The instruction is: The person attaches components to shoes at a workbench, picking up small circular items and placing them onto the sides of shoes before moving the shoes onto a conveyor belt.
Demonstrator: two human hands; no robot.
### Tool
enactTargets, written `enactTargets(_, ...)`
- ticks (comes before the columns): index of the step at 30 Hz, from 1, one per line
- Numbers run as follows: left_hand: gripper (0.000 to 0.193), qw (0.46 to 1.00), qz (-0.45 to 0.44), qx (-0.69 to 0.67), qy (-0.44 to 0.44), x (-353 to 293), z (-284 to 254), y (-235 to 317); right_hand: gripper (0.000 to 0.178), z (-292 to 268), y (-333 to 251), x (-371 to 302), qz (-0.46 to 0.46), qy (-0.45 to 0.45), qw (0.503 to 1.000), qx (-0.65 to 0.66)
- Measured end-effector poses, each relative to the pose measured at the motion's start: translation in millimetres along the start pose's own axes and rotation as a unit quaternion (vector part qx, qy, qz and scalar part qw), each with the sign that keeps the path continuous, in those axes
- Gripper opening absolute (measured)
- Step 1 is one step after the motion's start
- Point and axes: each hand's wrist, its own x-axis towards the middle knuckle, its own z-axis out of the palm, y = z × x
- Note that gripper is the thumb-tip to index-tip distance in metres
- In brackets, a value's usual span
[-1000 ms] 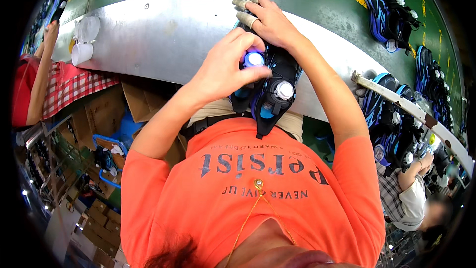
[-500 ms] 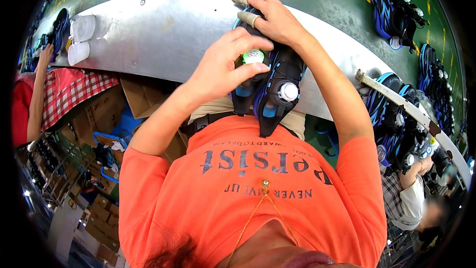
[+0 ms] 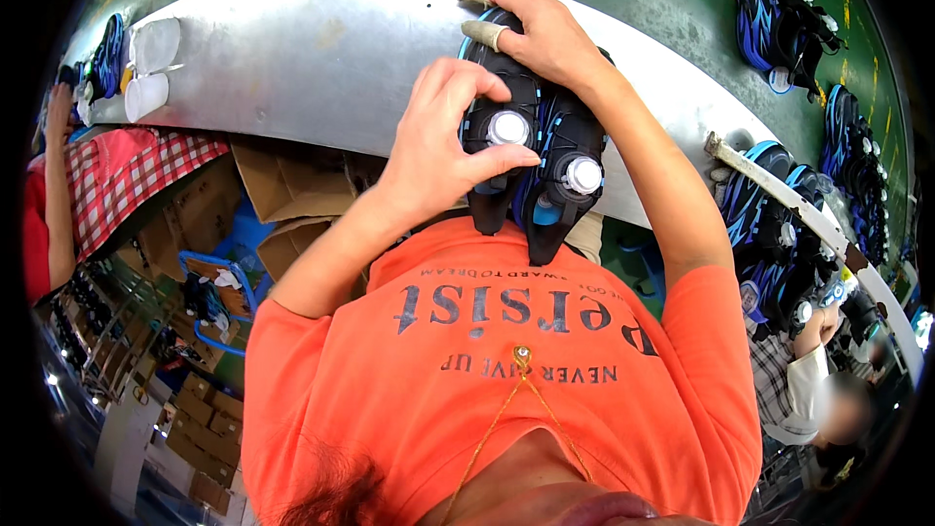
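Observation:
A pair of black shoes with blue soles stands side by side at the near edge of the metal table. Each has a round silver-white dial: the left shoe [image 3: 505, 78] carries one dial [image 3: 508, 127], the right shoe [image 3: 575, 127] another [image 3: 582, 175]. My left hand [image 3: 438, 127] is beside the left shoe, its thumb and index finger spread around the dial with a gap. My right hand [image 3: 545, 39] lies across the left shoe's toe and grips it there. Pale finger cots cover two of its fingertips; its thumb is hidden.
The metal table [image 3: 321, 49] curves across the front, with translucent plastic cups [image 3: 148, 95] at its left. More shoes [image 3: 765, 24] stand to the right, beyond a worn pale rail [image 3: 779, 190]. Co-workers sit at both sides. Cardboard boxes [image 3: 282, 180] and a blue-framed cart [image 3: 209, 273] are below the table.
The left shoe's dial glowed green before and now looks silver-white. My left hand has drawn slightly left and its fingers have spread wider. My right hand stays at the toe.

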Motion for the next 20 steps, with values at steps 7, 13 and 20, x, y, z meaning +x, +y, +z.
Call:
enactTargets(7, 0.028, 0.968, 0.133, -0.098, -0.186, 19.9, -11.5, -28.9, 0.037, -3.1, -0.8, 0.6, -0.01, -0.002, 1.0, 0.001)
enactTargets(13, 0.035, 0.963, 0.106, -0.131, -0.21, 26.1, -16.9, -31.9, 0.038, -1.2, -0.7, 1.4, -0.004, 0.0, 1.0, 0.003)
enactTargets(20, 0.03, 0.981, 0.08, -0.12, -0.13, 4.3, -2.7, -27.5, 0.041, -3.0, -1.5, 0.3, 0.018, -0.009, 1.0, -0.011)
